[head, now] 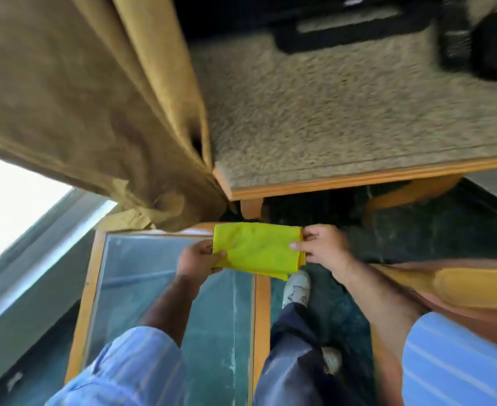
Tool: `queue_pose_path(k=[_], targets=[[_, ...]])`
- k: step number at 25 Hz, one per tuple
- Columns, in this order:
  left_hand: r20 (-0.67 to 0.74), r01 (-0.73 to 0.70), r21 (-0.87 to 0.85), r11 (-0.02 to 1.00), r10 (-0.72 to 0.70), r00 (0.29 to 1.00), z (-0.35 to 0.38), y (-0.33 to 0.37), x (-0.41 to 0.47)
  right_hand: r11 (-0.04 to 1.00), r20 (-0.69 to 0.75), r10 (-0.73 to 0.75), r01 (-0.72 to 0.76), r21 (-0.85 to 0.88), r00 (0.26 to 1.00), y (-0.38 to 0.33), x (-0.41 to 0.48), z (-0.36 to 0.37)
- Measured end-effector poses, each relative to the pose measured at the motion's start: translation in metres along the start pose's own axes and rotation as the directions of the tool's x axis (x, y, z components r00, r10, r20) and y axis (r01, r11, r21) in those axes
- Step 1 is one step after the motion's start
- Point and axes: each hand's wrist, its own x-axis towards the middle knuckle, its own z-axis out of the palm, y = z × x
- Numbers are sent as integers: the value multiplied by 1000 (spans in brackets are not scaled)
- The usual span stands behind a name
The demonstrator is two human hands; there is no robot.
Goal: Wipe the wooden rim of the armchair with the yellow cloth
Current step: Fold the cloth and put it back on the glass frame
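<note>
A folded yellow cloth (257,249) is stretched flat between both hands in the middle of the view. My left hand (199,259) pinches its left edge and my right hand (322,247) pinches its right edge. Just beyond the cloth is the armchair, with a speckled beige seat cushion (344,112) and a light wooden rim (358,180) along its front edge. The cloth hangs in the air a little short of the rim and does not touch it. A wooden chair leg (251,208) stands under the rim's left corner.
A tan curtain (95,98) hangs at the left, reaching the chair's left corner. A glass-topped table with a wooden frame (262,317) lies below my left arm. My feet stand on a dark floor (417,230). Orange-brown furniture (461,288) sits at the right.
</note>
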Motion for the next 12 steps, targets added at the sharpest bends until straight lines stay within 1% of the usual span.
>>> queue_pose_path(k=[2,5,7,10,11,12], targets=[[-86,25,34,999,-22,996,-19,-35,31,997,-28,16,-18,-76,999,18,32,44],[-185,39,136,990,-13,983,-30,-79,67,966,-93,-55,30,-259,994,45,69,91],[-234,46,243,969,13,972,-31,-98,86,931,-158,-110,46,-362,981,59,86,112],[-290,62,379,923,55,955,-21,-110,105,857,-207,-191,60,-511,960,74,105,128],[-295,71,436,897,68,953,-17,-110,108,831,-213,-202,52,-553,956,76,109,131],[-292,74,523,849,97,952,-14,-110,108,802,-217,-210,41,-596,953,74,111,133]])
